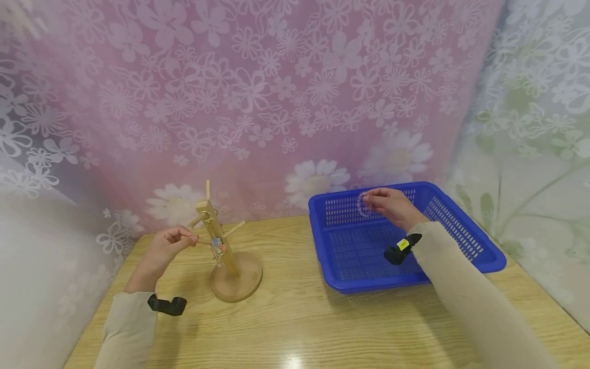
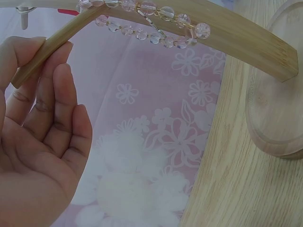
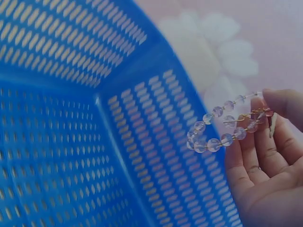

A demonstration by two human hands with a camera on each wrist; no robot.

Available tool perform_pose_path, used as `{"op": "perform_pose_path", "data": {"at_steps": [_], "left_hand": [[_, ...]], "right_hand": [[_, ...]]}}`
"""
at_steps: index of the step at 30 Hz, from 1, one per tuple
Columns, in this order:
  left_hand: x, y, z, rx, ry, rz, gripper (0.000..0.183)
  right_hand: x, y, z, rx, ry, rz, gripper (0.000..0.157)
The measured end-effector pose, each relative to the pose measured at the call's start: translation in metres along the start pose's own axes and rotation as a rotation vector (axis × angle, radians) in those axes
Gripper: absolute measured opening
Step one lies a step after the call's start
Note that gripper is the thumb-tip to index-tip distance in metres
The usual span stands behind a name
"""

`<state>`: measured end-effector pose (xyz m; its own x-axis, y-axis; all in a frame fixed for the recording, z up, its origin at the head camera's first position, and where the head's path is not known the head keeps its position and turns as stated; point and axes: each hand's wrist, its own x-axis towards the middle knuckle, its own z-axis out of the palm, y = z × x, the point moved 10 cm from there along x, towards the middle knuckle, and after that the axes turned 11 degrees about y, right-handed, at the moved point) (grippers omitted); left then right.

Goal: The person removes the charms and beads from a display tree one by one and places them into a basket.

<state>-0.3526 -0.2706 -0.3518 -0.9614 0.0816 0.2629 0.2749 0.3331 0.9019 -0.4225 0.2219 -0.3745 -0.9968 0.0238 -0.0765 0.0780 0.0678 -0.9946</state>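
A wooden jewellery stand (image 1: 232, 264) with a round base and several pegs stands on the left side of the table. Thumb and fingers of my left hand (image 1: 161, 251) pinch the tip of one of its pegs (image 2: 57, 45). From that peg hangs a bracelet of clear and pink beads (image 2: 141, 34), against the post. Over the back of the blue basket (image 1: 329, 256), my right hand (image 1: 392, 205) pinches another clear-beaded bracelet (image 3: 213, 144) between thumb and fingertips. This bracelet hangs as a loop, with gold-coloured links between its beads.
The basket has slotted walls and takes up the right of the wooden table (image 1: 276, 318). A flower-patterned pink curtain (image 1: 276, 102) hangs close behind. A thin gold-coloured ring (image 1: 204, 216) is on the stand's upper part.
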Motion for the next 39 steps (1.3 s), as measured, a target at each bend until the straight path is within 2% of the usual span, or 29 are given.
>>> {"op": "perform_pose_path", "data": {"at_steps": [6,9,15,21,27,33,39], "left_hand": [[0.000,-0.001,-0.001,0.012,0.010,-0.007,0.014],[0.000,0.000,0.001,0.003,0.002,-0.010,0.014],[0.001,0.001,0.000,-0.002,0.004,-0.009,0.017],[0.001,-0.001,0.000,0.004,0.005,-0.022,0.017],[0.001,-0.001,0.000,0.005,0.008,-0.019,0.021],[0.002,-0.005,0.001,0.014,-0.003,-0.045,0.014],[0.001,-0.002,0.001,0.009,-0.002,-0.039,0.015]], "right_hand": [[0.006,0.022,-0.011,-0.111,0.004,0.026,0.040],[0.007,0.029,-0.017,-0.102,0.011,0.035,0.046],[0.007,0.033,-0.019,-0.089,-0.005,0.028,0.048],[0.007,0.034,-0.016,-0.129,-0.017,0.029,0.051],[0.008,0.037,-0.016,-0.168,-0.021,0.028,0.048],[0.009,0.041,-0.016,-0.172,-0.030,0.046,0.046],[0.008,0.040,-0.015,-0.187,-0.038,0.044,0.046]]}}
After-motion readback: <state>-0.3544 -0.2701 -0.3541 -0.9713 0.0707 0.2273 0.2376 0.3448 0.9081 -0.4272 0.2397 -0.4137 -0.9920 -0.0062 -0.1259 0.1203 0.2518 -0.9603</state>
